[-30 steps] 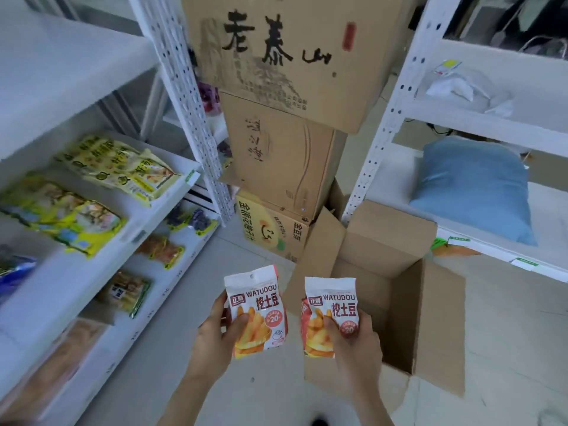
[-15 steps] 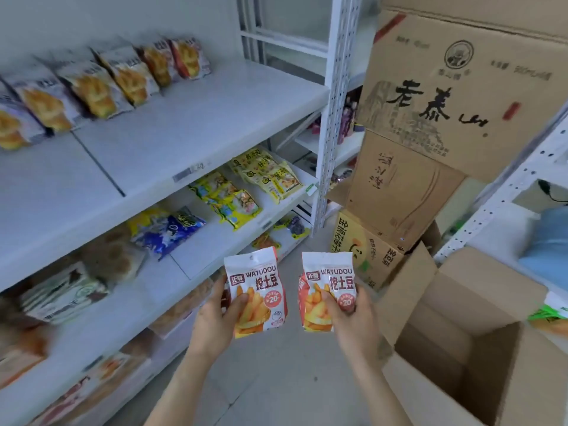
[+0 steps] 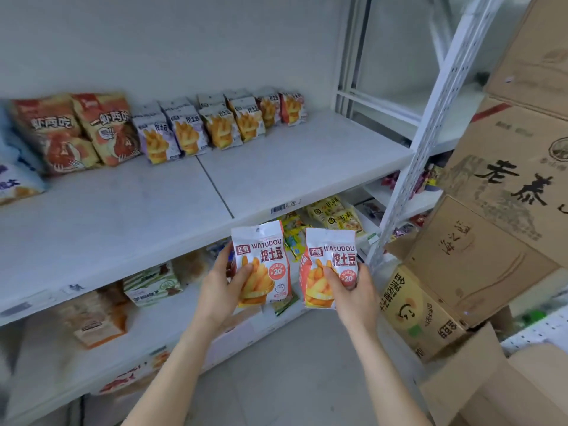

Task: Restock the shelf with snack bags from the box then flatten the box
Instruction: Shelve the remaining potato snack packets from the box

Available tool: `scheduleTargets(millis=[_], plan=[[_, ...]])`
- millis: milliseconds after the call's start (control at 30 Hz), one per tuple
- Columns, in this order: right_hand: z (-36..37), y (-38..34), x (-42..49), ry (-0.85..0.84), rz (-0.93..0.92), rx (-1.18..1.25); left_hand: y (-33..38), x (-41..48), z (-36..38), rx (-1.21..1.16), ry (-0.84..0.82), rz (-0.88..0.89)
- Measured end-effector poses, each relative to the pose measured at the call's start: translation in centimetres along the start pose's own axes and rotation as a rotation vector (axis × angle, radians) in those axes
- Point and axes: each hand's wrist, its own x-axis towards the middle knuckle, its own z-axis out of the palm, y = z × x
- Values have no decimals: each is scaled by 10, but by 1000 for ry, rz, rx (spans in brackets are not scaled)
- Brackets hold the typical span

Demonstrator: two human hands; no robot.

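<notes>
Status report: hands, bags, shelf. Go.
Left hand grips one WATUDOU bag; right hand grips another. Both below upper shelf. Open space right of matching row.

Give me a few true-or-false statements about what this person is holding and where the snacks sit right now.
1. Each hand holds one snack bag. True: the left hand holds a WATUDOU bag, and the right hand holds another WATUDOU bag.
2. Both bags already rest on the shelf. False: they are held in the air below the upper shelf.
3. Similar fries bags stand in a row at the back of that shelf. True.
4. The shelf front is packed full. False: it is bare.
</notes>
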Motion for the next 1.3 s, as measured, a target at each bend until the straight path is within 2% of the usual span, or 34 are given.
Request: scheduleTargets(millis=[233, 600, 1067, 1300], plan=[[-6, -52, 64, -76, -80, 32, 49, 45, -4, 10, 96, 25], [-17, -84, 225, -114, -195, 56, 122, 148, 68, -118, 196, -5], [75, -111, 417, -108, -195, 102, 151, 337, 112, -71, 250, -19], [119, -127, 520, -147, -230, 84, 153, 431, 147, -131, 302, -68]])
